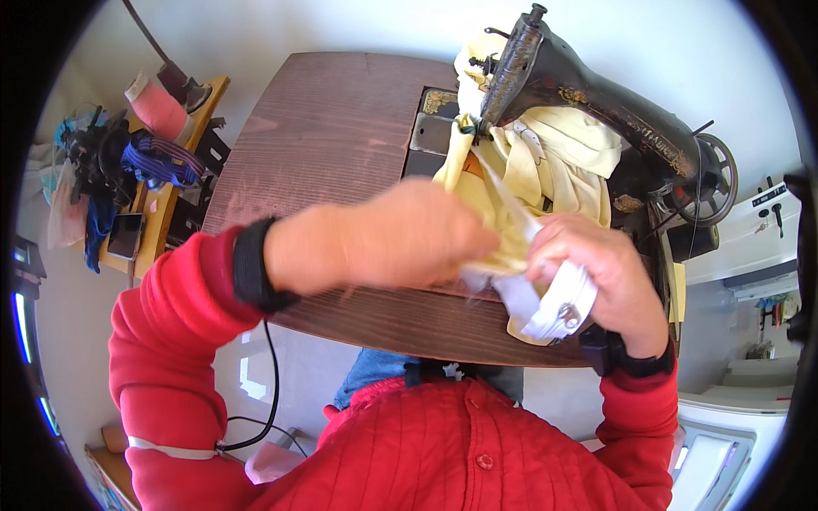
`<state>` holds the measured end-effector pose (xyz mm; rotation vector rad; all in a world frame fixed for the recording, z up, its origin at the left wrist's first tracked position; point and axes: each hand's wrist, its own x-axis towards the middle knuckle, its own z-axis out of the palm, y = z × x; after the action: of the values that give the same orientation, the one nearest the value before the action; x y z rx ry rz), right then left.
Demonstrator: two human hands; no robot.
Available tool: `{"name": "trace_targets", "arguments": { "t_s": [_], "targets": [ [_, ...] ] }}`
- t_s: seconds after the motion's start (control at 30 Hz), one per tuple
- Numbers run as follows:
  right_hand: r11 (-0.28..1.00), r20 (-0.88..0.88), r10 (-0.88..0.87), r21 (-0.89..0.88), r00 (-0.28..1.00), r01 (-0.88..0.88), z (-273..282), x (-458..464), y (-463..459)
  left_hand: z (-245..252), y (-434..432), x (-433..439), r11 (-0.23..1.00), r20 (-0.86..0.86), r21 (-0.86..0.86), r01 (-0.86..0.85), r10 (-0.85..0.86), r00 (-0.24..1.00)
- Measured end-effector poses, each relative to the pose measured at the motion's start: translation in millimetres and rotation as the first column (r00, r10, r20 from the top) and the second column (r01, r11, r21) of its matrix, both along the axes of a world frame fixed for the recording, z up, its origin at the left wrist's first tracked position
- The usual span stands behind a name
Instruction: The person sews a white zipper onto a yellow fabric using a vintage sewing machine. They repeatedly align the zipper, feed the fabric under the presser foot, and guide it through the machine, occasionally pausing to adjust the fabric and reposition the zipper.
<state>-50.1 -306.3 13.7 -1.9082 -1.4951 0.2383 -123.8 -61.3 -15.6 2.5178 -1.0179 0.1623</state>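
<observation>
A white zipper tape (565, 303), looped and bearing a small metal slider, is gripped in my right hand (591, 268). A narrow white strip runs up from this hand towards the sewing machine's needle. My left hand (390, 236), blurred and with curled fingers, hovers beside it over the yellow fabric (489, 204); whether it pinches the cloth or the tape cannot be seen. The pale yellow printed fabric lies bunched under the head of a black sewing machine (594, 96) with gold decoration. Its front edge hangs down near my right hand.
A dark wooden sewing table (319, 128) carries the machine, whose handwheel (712, 179) is at right. To the left, a wooden bench (166, 198) holds a pink thread cone (156, 105), a phone (126, 235) and cloths. A black cable (275, 383) hangs by my left arm.
</observation>
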Motion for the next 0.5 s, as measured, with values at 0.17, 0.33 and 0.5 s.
{"name": "trace_targets", "arguments": {
  "t_s": [0.17, 0.33, 0.5],
  "targets": [
    [0.924, 0.103, -0.379, 0.096, 0.919, 0.370, -18.2, -24.2, -1.8, -13.8, -9.6, -26.4, 0.948, -0.102, 0.315, 0.044, -0.012, 0.995],
    [0.795, 0.077, -0.605, 0.121, 0.793, 0.595, -10.2, -30.3, -11.6, -14.8, -3.7, -20.3, 0.973, -0.143, 0.221, 0.059, -0.028, 0.989],
    [0.847, -0.193, -0.439, 0.238, 0.877, 0.476, -7.9, -30.7, 4.9, -22.4, -20.8, -10.5, 0.987, -0.079, -0.062, 0.151, -0.156, 0.985]
  ]
}}
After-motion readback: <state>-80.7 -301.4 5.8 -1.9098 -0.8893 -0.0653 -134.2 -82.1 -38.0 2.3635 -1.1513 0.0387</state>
